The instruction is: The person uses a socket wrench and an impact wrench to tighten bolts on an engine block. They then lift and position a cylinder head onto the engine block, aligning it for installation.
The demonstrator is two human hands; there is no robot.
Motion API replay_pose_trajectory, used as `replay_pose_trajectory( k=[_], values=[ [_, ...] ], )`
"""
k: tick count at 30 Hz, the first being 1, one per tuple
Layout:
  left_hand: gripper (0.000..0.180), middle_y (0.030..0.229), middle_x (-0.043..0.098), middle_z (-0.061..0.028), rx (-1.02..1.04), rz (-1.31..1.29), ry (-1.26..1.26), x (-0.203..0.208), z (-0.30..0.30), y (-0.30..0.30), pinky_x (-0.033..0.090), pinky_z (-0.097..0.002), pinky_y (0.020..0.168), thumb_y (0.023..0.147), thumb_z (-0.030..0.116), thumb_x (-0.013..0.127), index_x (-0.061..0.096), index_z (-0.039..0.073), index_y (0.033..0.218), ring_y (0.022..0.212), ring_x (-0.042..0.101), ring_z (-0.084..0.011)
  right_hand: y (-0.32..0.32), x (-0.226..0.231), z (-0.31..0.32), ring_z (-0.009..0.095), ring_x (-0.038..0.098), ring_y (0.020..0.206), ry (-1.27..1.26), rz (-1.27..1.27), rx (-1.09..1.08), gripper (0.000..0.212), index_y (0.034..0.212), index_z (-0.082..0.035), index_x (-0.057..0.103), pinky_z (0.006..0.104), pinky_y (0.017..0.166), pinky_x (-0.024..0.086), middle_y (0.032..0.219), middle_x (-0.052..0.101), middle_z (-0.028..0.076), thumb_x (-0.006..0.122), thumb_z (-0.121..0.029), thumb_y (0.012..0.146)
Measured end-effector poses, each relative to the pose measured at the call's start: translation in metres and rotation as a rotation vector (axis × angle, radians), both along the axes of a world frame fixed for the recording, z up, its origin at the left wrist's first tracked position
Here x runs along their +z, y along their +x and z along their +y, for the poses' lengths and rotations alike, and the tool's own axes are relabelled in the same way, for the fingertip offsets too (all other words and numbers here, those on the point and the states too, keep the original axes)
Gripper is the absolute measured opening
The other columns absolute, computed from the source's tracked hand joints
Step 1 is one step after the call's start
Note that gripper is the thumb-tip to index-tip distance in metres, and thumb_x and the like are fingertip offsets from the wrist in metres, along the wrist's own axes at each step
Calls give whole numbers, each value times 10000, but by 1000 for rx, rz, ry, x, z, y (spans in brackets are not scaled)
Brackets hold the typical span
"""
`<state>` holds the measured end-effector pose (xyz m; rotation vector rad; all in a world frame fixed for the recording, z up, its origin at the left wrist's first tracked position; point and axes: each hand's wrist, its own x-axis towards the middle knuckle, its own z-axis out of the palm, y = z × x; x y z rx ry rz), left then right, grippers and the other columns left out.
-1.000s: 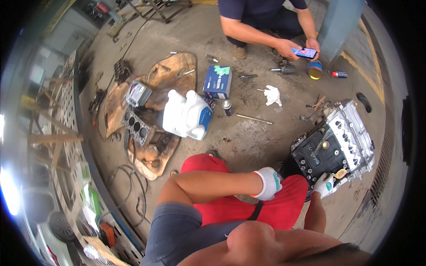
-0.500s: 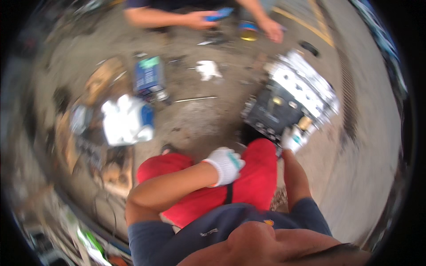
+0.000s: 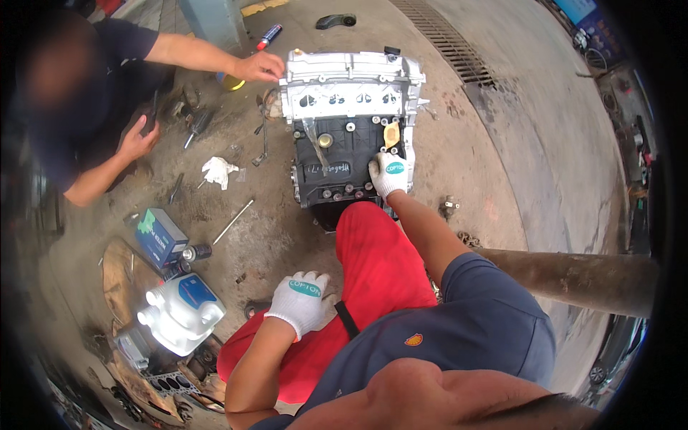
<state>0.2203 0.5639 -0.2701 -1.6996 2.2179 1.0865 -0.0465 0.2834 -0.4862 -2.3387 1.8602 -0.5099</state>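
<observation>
My left hand (image 3: 301, 297), in a white cotton glove, lies over my red-trousered left leg with its thumb apart; it appears to hold nothing. My gloved right hand (image 3: 390, 175) is pressed against the right side of an engine block (image 3: 326, 147), just below a tan cover (image 3: 391, 135). Its fingers are bent, and their tips are hidden. The engine stands in front of my knees, black on the near side, with a silver cylinder head (image 3: 351, 79) at the far side. A strip of clear plastic (image 3: 313, 143) hangs over the block.
Across from me at left, a co-worker's hand (image 3: 261, 66) touches the engine's far left corner; the other hand (image 3: 136, 140) holds a dark object. White jugs (image 3: 179, 315), a blue box (image 3: 159, 236), a metal rod (image 3: 233, 222) and a crumpled cloth (image 3: 218, 172) lie left. A thick pipe (image 3: 566, 279) lies right.
My view has swung right, bringing the engine to the middle. My left hand has shifted left along my lap; my right stays at the engine. The co-worker's hand has come onto the engine.
</observation>
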Motion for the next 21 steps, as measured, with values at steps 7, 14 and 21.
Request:
replay_pose_trajectory(
  k=[7,14,21],
  values=[
    [481,1322,703,-184,-10,2,-6,-2,-4,2,525,-495,1059,1017,437,648,687,65,1319,1243,657,-386,7,7,3,399,733,878,-10,-25,4,205,961,-79,770,509,836,562,903,762,189,705,-270,922],
    [480,1317,701,-187,-18,-18,21,3,-12,-3,532,-494,1051,1019,432,643,685,60,1320,1248,655,-384,2,1,-1,399,730,902,-29,-36,2,188,947,-81,766,515,838,562,916,762,191,699,-255,925],
    [480,1322,701,-183,-15,-21,12,-2,-10,-3,530,-487,1060,1020,436,643,688,62,1319,1252,655,-379,3,3,-1,400,731,880,-35,-59,15,177,918,-79,762,517,830,562,885,757,189,697,-244,926]
  ],
)
